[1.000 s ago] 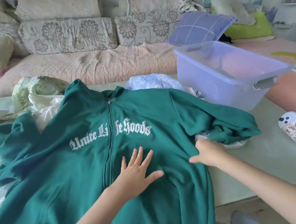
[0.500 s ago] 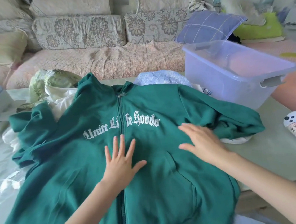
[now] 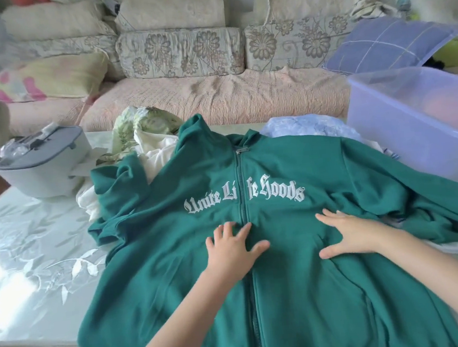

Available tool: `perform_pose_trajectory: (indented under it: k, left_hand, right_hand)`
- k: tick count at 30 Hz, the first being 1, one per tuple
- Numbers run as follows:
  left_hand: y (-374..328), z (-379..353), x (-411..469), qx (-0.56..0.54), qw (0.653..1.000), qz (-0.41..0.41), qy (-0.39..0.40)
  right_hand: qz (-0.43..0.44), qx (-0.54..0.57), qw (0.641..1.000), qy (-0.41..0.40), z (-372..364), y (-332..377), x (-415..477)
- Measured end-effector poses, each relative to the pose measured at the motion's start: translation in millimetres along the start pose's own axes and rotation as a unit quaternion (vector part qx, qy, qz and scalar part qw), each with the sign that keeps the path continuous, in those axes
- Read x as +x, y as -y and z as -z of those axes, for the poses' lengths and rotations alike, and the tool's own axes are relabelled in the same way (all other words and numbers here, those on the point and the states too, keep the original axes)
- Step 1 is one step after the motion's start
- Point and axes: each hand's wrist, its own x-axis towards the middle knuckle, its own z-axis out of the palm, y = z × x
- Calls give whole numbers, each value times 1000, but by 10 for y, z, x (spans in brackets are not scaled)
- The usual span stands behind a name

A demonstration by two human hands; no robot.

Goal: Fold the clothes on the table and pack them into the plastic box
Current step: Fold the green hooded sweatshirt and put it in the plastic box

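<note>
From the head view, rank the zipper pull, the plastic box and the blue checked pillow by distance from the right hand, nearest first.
From the right hand:
1. Zipper pull, up and to its left on the green hoodie.
2. Plastic box, on the table's far right.
3. Blue checked pillow, behind the box on the sofa.

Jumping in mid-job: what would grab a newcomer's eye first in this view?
The green zip hoodie with white lettering, spread face-up across the table's near middle, both hands flat on its chest: left hand by the zipper, right hand beside it. The translucent plastic box waits open at the far right; other clothes are heaped behind the hood.
</note>
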Motion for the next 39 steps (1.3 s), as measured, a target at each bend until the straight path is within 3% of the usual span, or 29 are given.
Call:
perform_pose_trajectory:
  k: [2,4,6,10,13,17,21,26,29,33,39]
  left_hand:
    - [187,121,48,11,995,-14,-99]
    - [400,160,81,44,993,-20,-106]
    - [563,112,93,60,997,-6,-44]
    - [721,92,124,48,999,-14,5]
    - [836,253,167,9,999,-42,5]
    - [1177,542,157,-165,972,21,-167]
    - [1556,802,129,-217,921,65,-317]
    - [1906,983,299,-172,907,58,-381]
    - [1941,1016,401,-96,926,21,-366]
    - [1912,1003,501,-17,952,30,-305]
    - [1964,989,559,9,937,42,-346]
  right_hand:
    - [10,-35,993,-110,98,249,-62]
    - [80,-22,979,-187,151,543,-57]
    - [134,-14,978,-159,99,777,78]
    - [107,-24,993,-34,-154,971,386]
    - [94,2,994,-55,-73,1020,386]
    - [107,59,981,-153,212,1311,417]
    - [173,88,966,-170,372,1808,679]
    - [246,125,950,-147,470,2453,1106]
    - [261,126,944,-158,520,2726,1284]
    - [248,111,946,-174,536,2857,1432]
    - [256,75,939,-216,538,2888,1501]
